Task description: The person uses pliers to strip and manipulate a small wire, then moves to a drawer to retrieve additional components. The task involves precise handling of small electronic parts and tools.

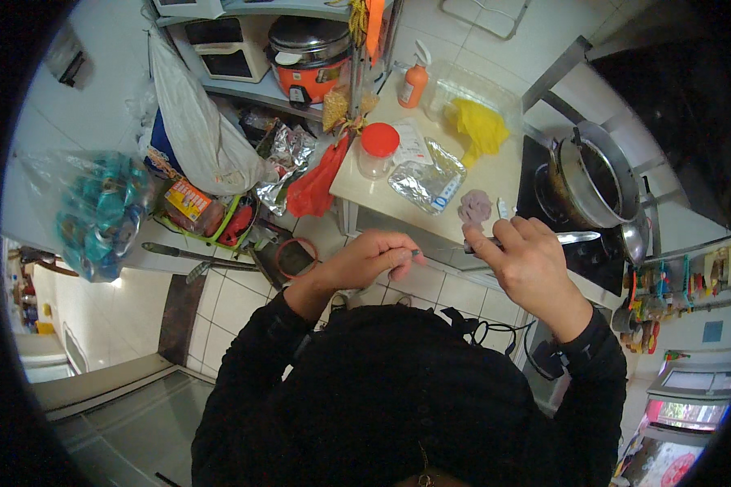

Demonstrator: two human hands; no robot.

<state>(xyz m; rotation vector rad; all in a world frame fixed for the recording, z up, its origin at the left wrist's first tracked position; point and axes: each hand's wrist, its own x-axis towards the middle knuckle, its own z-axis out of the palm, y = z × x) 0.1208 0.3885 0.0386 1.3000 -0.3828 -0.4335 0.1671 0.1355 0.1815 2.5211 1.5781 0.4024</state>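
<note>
My right hand (528, 256) is closed around the handle of a knife (578, 237), whose bright blade points right, toward the stove. Held in front of my body, my left hand (386, 258) has its fingers pinched together; a small dark bit shows at the fingertips, too small to name. The hands are apart, both above the gap before the counter (365, 191). Just beyond my right hand lie a crumpled greyish-purple cloth (475, 208) and a small white object (502, 209). Farther left are a silver foil packet (430, 174) and a clear jar with a red lid (379, 140).
A yellow plastic bag (481, 131) lies by a clear tray, near an orange pump bottle (413, 79). At right a pot (597, 174) sits on the black stove. Left are a shelf with an orange cooker (310, 61), hanging bags, a basket (211, 223) and a dustpan.
</note>
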